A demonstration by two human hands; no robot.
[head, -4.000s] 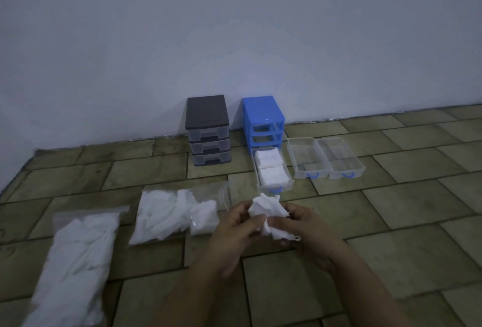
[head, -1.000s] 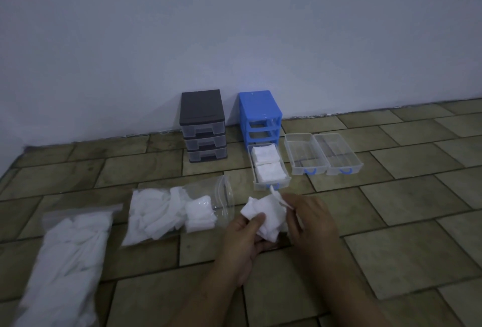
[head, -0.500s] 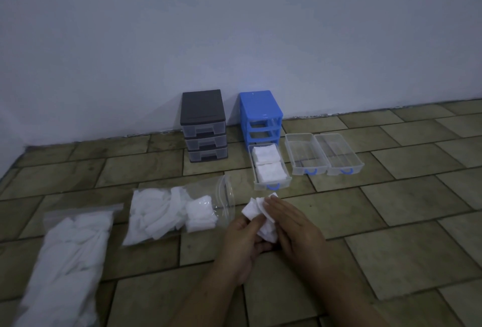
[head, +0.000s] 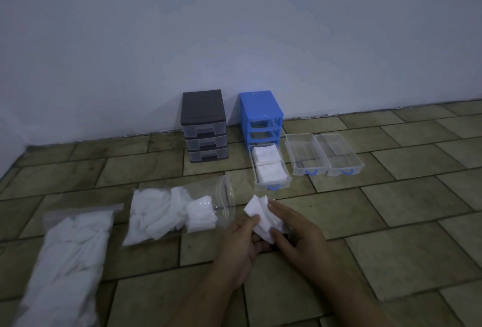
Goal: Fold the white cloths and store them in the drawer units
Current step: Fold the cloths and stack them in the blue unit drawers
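Note:
A small white cloth [head: 257, 208], partly folded, sits between both hands just above the tiled floor. My left hand [head: 241, 243] grips it from below with the thumb on top. My right hand [head: 297, 232] holds its right side, fingers laid over the fold and thumb curled under. Beyond them a clear drawer [head: 271, 185] lies on the floor with two folded white cloths [head: 268, 163] inside. It lies in front of the blue drawer unit [head: 260, 115], whose slots are empty. A black drawer unit [head: 203, 125] with three shut drawers stands to its left.
Two empty clear drawers [head: 323, 154] lie right of the blue unit. An open zip bag [head: 177, 209] of white cloths lies left of my hands, and a second full bag [head: 67, 261] at the far left. A white wall rises behind the units.
The crumpled cloth has been flattened and folded over into a smaller, neater piece. My right hand has slid across the top of it; the head view has drawn slightly closer.

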